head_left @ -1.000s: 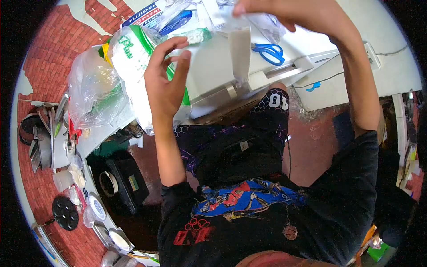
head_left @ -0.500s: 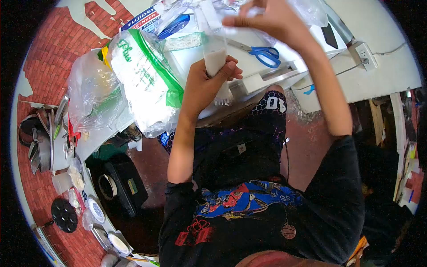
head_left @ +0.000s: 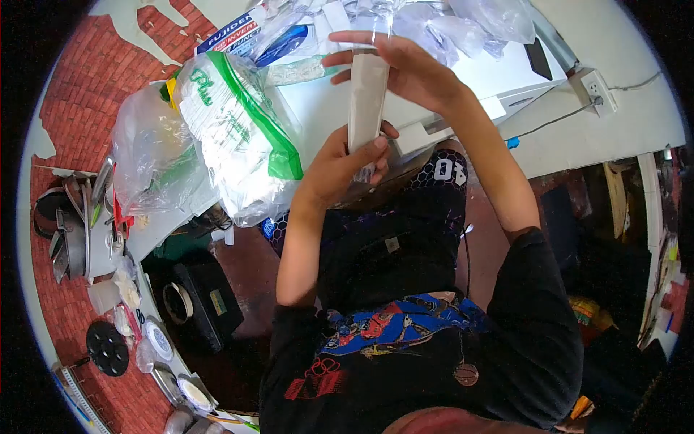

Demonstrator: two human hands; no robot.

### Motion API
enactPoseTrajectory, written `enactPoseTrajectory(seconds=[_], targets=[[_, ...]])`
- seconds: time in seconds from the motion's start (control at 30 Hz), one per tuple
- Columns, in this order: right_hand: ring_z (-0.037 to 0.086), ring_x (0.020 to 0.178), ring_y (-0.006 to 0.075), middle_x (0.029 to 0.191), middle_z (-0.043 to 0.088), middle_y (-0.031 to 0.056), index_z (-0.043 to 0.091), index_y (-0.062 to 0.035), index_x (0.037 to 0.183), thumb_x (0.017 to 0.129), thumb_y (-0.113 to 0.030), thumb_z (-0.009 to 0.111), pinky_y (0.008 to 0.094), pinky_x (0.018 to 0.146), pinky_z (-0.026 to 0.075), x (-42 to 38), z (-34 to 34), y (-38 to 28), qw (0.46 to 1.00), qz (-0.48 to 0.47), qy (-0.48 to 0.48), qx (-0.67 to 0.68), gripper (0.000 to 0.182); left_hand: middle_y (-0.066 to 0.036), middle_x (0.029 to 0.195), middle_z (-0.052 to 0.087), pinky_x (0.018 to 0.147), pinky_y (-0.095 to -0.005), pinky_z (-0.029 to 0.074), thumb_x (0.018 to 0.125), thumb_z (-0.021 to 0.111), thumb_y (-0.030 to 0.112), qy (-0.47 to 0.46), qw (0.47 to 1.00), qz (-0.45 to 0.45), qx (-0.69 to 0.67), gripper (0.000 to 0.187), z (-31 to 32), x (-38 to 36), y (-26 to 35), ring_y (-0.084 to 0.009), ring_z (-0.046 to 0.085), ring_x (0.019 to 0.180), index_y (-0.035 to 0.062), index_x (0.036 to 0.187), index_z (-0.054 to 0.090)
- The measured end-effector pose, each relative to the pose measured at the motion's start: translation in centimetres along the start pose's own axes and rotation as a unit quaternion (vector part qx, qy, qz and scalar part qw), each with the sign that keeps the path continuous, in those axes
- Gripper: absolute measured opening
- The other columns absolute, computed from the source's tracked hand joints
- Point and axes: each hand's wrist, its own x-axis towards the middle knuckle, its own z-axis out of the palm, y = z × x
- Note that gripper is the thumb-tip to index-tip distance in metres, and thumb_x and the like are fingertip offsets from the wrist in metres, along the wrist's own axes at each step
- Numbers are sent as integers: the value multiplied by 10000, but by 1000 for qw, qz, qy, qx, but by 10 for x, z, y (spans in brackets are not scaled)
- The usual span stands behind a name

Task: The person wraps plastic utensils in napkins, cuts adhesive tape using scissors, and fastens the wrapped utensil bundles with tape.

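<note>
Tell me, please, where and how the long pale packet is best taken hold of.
Pinch the long pale packet lightly across its narrow width near the upper end, probably with the right hand coming from the right: the left hand already holds its lower end, and its slim, straight sides suit thumb and fingers.

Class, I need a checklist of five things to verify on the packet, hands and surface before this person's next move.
1. Left hand grips packet low down: ok.
2. Right hand grips packet's top: cannot tell; fingers spread there.
3. Packet's upper end open: cannot tell.
4. Packet apart from green-striped bag: ok, gap visible.
5. White surface uncluttered: not ok; plastic bags crowd its far side.
</note>
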Motion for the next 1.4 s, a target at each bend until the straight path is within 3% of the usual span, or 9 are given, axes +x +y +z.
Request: enactPoseTrajectory(seconds=[0.1,0.3,0.4,0.43,0.5,0.6,0.87,0.93,1.4], targets=[[596,1151,285,1358,540,139,334,-30,1471,891,-485,648,457,1010,484,-1,-6,26,947,-62,-196,249,802,-32,723,540,503,-245,403,975,580,228,-87,981,-27,-173,306,0,1,-2,-112,516,540,-9,1160,524],[653,1023,246,1184,644,100,498,-50,1347,909,-303,685,408,910,536,1,-13,36,945,-66,-123,296,540,-72,892,567,524,-242,421,962,595,313,-212,912,-10,-351,459,4,8,-13,-140,561,614,10,1273,445],[695,954,229,1112,681,137,638,-7,1157,896,-289,710,369,879,562,1,-9,12,976,-67,-19,205,391,-125,1088,557,689,-309,494,917,652,357,-23,967,18,-252,602,11,2,-13,-224,615,871,-5,1330,404],[695,958,232,1117,679,147,648,-5,1144,882,-299,725,372,874,564,1,-7,3,989,-78,35,119,402,-142,1156,534,792,-350,482,885,690,359,128,988,81,20,664,10,1,-16,-264,579,999,-10,1348,391],[680,1023,244,1132,671,180,663,-7,1141,852,-346,753,376,855,563,-1,-3,-11,988,-101,118,-2,454,-181,1252,501,993,-433,417,791,788,325,331,818,234,408,768,19,-6,-4,-345,507,1175,-20,1355,398],[628,779,102,901,699,77,618,19,1190,806,-226,799,229,666,501,6,8,-19,978,-31,204,1,490,-210,1288,476,1017,-440,399,780,796,255,305,755,269,515,750,27,-2,26,-359,493,1205,-15,1359,402],[650,1019,190,1129,681,124,616,-38,1246,907,-346,695,306,865,515,9,14,-2,965,-23,209,-159,465,-164,960,703,696,-282,523,906,639,70,257,919,175,242,344,4,38,14,-170,681,802,-49,1217,552],[639,1028,159,1145,678,108,619,-58,1257,935,-375,649,315,920,485,10,2,8,993,-11,118,14,453,-162,971,702,703,-284,523,906,642,73,247,930,161,218,335,1,36,12,-165,677,821,-55,1204,559],[634,952,155,1063,695,60,685,-55,1173,894,-306,708,328,902,474,27,-10,58,988,66,135,30,376,-129,1006,685,769,-333,555,922,638,163,173,982,-1,80,420,-35,29,1,-179,669,869,-51,1267,531]])
